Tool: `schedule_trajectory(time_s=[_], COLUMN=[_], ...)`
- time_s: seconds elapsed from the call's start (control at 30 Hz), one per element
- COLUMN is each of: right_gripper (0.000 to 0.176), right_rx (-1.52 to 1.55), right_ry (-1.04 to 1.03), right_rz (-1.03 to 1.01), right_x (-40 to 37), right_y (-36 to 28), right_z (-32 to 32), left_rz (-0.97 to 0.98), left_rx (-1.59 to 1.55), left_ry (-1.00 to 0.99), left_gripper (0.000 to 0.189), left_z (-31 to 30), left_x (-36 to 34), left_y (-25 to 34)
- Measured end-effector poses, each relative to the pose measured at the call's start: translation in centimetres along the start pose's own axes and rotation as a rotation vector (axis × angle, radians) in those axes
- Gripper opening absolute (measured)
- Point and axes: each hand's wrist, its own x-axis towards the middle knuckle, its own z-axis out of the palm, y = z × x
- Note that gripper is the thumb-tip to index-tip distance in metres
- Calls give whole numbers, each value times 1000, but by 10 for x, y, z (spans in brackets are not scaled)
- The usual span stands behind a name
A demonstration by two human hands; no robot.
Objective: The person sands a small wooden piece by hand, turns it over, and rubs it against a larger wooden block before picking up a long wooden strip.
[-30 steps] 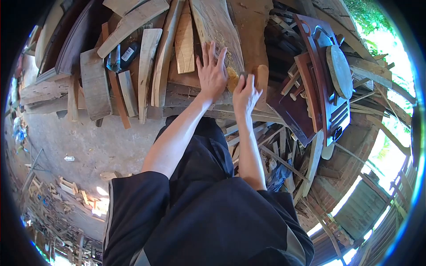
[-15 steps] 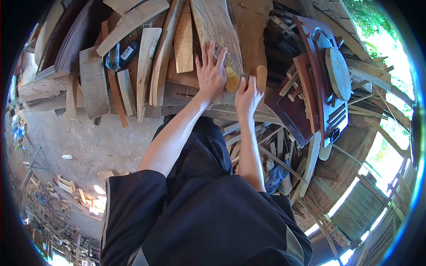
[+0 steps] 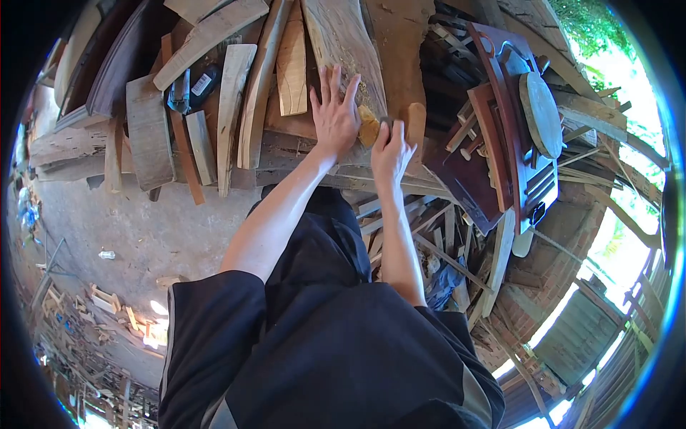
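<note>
My left hand (image 3: 336,123) lies flat with its fingers spread on a long pale wooden board (image 3: 341,39) that has shavings on it. Close beside it, to the right, is a yellowish piece of wood (image 3: 368,129). My right hand (image 3: 393,151) is closed round a small tool with a dark grey end (image 3: 386,121), right at the edge of that yellowish wood. The rest of this tool is hidden by my fingers, and I cannot tell its kind. Just beyond my right hand, a rounded orange-brown wooden end (image 3: 416,121) sticks out.
Several cut wooden pieces (image 3: 236,107) lie across the bench to the left, with a dark bottle-like item (image 3: 206,80) and a blue metal tool (image 3: 180,93) among them. Dark-red wooden furniture parts (image 3: 500,136) stack up on the right. Scrap wood (image 3: 450,236) is heaped below.
My right hand has moved slightly left, bringing the tool's dark end nearer the yellowish wood. My left hand stays flat on the board. The whole view shifts a little left.
</note>
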Motion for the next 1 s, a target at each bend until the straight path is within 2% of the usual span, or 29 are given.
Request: schedule_trajectory(time_s=[0.07,0.2,0.27,0.33,0.4,0.6,0.63,0.73,0.77,1.0], right_gripper=[15,14,13,13,14,15,16,16,19,17], right_rx=[18,-16,0,-34,18,-34,-2,5,79,0], right_ry=[-75,-11,-2,-54,-122,-9,-107,-152,-146,-161], right_rz=[-17,-4,-9,-111,-99,-156,-151,-232,-187,-130], right_x=[-15,16,15,-4,-7,15,3,-6,-2,-2], right_y=[3,-1,-5,-6,-5,-6,-4,2,3,0], right_z=[-6,6,7,1,-6,6,-1,-14,-10,-6], left_rz=[-1,4,-3,1,2,-6,-10,-20,-23,-11], left_rx=[-5,9,21,12,0,10,-16,-26,-14,7], left_ry=[6,1,33,24,10,6,19,35,27,47], left_gripper=[64,63,56,58,60,59,59,61,62,64], left_z=[3,1,-1,0,1,-1,0,5,6,7], left_x=[0,-1,1,1,2,3,1,2,-1,0], left_y=[-1,1,2,0,-1,1,1,0,-1,-1])
